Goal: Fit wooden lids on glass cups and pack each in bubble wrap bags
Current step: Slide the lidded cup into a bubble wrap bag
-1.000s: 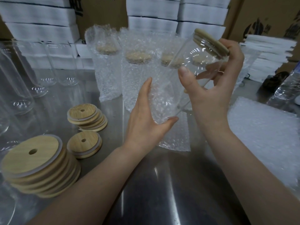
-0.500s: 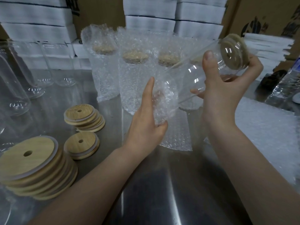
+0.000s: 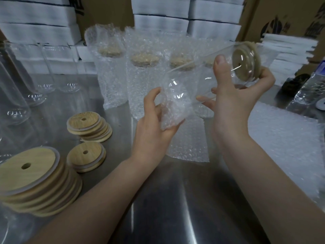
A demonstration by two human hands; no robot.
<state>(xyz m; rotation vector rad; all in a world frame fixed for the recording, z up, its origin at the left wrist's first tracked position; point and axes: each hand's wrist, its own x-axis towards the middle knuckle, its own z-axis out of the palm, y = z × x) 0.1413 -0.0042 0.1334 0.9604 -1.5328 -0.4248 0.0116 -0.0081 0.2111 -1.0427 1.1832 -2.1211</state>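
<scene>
Clasping a wood-lidded glass cup, the right hand angles it into a bubbly bag the left hand pinches.

Head-worn camera looks down, close over hands.

Btm-left lid stack cut off by frame edge; cup base blurry inside bag; right hand fingers partly behind cup.

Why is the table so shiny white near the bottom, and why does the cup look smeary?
In the head view, light glares off the steel table in pale streaks; the glass cup and its wooden lid in the right hand look smeared, likely from motion; the lid stacks look sharp.
</scene>
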